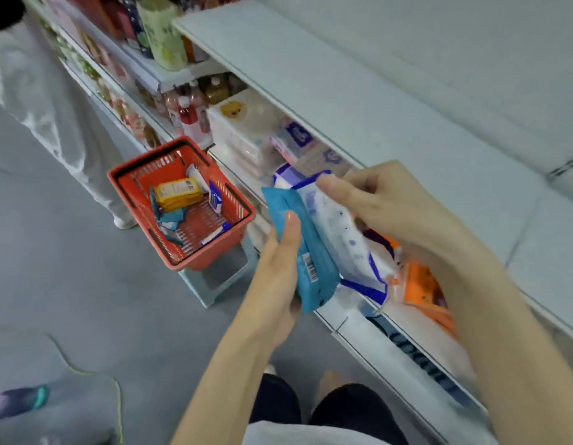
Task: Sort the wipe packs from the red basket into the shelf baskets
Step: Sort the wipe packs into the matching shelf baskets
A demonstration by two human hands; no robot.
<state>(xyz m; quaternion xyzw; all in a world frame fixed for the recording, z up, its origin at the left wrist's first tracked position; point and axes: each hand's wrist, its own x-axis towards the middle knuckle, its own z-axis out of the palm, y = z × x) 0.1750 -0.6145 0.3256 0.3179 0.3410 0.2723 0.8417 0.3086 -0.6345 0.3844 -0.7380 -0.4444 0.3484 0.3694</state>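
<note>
Several wipe packs (179, 194), red basket (140, 168)

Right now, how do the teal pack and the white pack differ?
The teal pack is solid teal with a barcode; the white pack is edged in dark blue. The left hand holds the teal pack; the right hand pinches the white pack at its top. Both are soft packs held side by side.

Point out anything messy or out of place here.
Nothing looks damaged or spilled. The packs left in the red basket lie jumbled: a yellow pack flat, a teal wrapper crumpled beside it. The basket overhangs its pale stool.
</note>
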